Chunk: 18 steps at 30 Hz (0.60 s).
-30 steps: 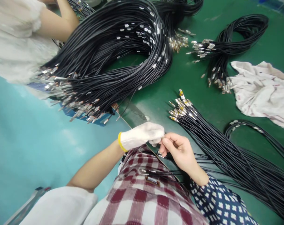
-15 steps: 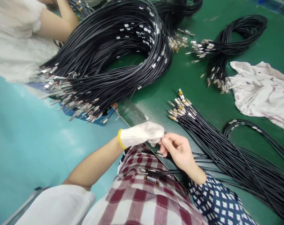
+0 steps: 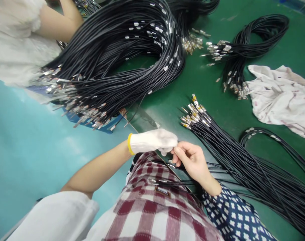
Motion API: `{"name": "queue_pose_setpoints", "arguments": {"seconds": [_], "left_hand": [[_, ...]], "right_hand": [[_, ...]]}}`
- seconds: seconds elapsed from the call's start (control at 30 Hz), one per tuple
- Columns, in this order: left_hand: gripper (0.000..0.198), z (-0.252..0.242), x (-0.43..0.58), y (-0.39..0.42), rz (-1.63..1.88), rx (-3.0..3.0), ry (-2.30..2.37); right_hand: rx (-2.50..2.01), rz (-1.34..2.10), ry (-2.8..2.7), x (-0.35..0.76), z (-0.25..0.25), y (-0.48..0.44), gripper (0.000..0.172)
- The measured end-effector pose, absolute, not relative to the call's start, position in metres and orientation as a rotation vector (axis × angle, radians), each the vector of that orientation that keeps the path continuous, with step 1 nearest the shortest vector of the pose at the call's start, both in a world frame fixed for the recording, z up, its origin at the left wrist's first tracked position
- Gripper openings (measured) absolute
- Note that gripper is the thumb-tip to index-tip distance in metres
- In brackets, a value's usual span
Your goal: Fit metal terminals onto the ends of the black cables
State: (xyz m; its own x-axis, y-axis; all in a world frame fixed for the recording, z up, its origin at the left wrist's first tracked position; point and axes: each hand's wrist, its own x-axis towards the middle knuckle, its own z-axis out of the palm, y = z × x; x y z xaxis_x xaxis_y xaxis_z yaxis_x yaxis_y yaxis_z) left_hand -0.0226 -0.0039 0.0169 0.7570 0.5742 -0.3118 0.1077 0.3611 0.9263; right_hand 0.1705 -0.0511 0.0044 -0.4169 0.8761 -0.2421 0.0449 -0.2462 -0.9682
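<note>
My left hand [image 3: 155,141], in a white glove with a yellow cuff, is closed, its fingertips meeting those of my bare right hand [image 3: 189,159]. Thumb and finger of the right hand pinch at the same spot; whatever they hold is hidden or too small to make out. Beneath the hands, a few loose black cables [image 3: 179,183] with metal ends reach over the table edge and my checked apron [image 3: 152,207]. Just right of the hands lies a long bundle of black cables [image 3: 225,150], its silver and yellow terminals pointing away from me.
A large looped bundle of black cables [image 3: 97,57] overhangs the left edge of the green table [image 3: 205,83]. Farther right lie a smaller coiled bundle [image 3: 258,43], a crumpled white cloth [image 3: 280,97] and a cable loop [image 3: 268,134]. A co-worker's arm [image 3: 59,25] is at upper left.
Both hands stay together in nearly the same place. My left forearm and sleeve have shifted slightly to the left, and the gloved hand has moved up a little.
</note>
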Motion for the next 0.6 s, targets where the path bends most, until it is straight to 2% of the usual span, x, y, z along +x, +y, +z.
{"name": "queue_pose_setpoints", "arguments": {"seconds": [0.13, 0.33, 0.6], "left_hand": [[0.044, 0.026, -0.016, 0.003, 0.362, 1.227, 0.829], [0.037, 0.017, 0.020, 0.021, 0.884, 1.038, 0.925], [0.034, -0.007, 0.049, 0.029, 0.847, 0.674, 0.631]], "right_hand": [[-1.171, 1.714, -1.392, 0.172, 0.001, -0.045, 0.041], [-1.171, 1.710, -1.450, 0.171, -0.011, -0.040, 0.035], [-1.211, 1.805, -1.416, 0.167, -0.016, -0.035, 0.031]]}}
